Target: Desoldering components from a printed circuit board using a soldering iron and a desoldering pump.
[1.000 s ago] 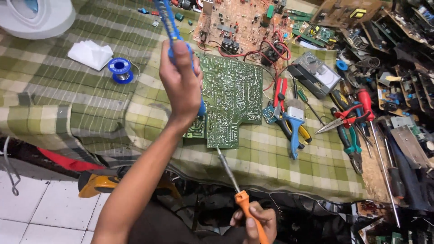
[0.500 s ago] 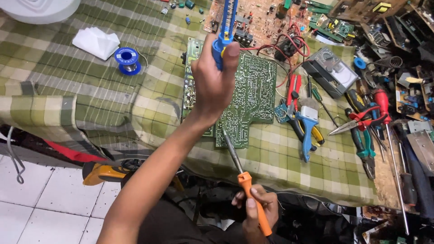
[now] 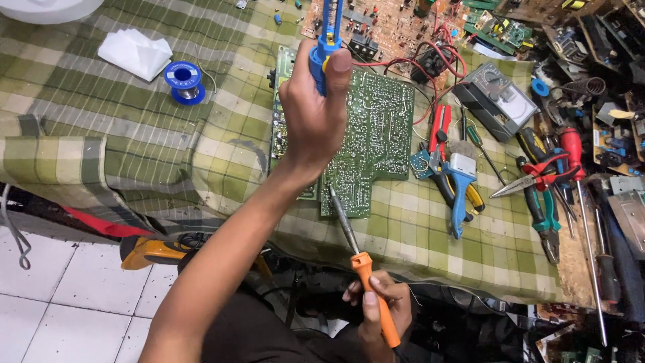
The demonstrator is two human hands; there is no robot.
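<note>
A green checked cloth [image 3: 134, 121] covers the surface [image 3: 578, 262], hanging over its near edge. On the cloth, toward the middle, lies a green circuit board [image 3: 376, 134], solder side up, its near end close to the near edge. A brown board [image 3: 396, 27] lies beyond it at the far edge, with red wires [image 3: 416, 67] running between them.

The left hand [image 3: 312, 114] is raised over the green board, fingers closed around a blue tool [image 3: 327, 40] that points up and away, thumb pressed against its yellow part. The right hand [image 3: 379, 312] sits below the near edge, closed around the orange handle of a soldering iron [image 3: 359, 255]; the iron's metal tip reaches up to the near end of the green board.

Toward the right side lie a grey meter [image 3: 494, 101], blue-handled pliers [image 3: 457, 181], red-handled pliers [image 3: 544, 171] and a long screwdriver [image 3: 584, 222]. Toward the far left corner sit a blue solder spool [image 3: 183, 81] and, just beyond it, a folded white tissue [image 3: 134, 52].
</note>
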